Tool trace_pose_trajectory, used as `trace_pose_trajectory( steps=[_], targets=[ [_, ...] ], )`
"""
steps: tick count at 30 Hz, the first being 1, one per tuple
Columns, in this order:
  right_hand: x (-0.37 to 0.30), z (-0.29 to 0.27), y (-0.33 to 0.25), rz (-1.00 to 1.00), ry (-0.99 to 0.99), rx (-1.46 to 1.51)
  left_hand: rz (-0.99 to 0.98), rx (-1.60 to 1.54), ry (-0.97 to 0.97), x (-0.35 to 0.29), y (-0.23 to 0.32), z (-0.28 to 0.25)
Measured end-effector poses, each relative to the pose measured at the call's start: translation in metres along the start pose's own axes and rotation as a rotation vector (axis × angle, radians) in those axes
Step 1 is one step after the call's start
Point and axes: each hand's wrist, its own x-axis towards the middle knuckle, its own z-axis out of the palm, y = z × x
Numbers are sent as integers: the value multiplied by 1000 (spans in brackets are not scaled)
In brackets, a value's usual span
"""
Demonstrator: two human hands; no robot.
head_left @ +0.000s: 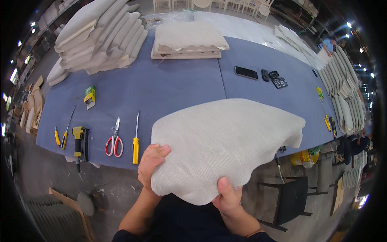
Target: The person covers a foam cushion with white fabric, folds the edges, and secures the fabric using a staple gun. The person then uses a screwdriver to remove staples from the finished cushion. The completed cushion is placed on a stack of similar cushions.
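Observation:
A pale grey fabric-covered cushion panel (225,141) is held up in front of me, its far part over the blue table (121,88). Loose cloth hangs in waves along its near and right edges. My left hand (153,163) grips the panel's left edge, thumb on top and the other fingers curled round the side. At the near edge my right hand (227,195) pinches the cloth, thumb on top, fingers mostly hidden underneath. Left of the panel lie a yellow-handled screwdriver (136,145), red-handled scissors (115,139) and a black and yellow staple gun (80,143).
Stacked covered cushions (100,40) stand at the far left, with another pile (187,40) at the back middle. A black phone (246,72) and a green-yellow box (90,96) lie on the table. A dark chair (292,201) stands at right. A person (327,45) is at far right.

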Motion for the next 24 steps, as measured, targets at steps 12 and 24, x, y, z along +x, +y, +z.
trace_pose_trajectory(
  steps=[12,24],
  targets=[
    [111,41,6,-135,-171,129,-238,54,17,64,-17,3],
    [116,21,31,-200,-197,137,-376,-549,-488,118,-30,-50]
  ],
)
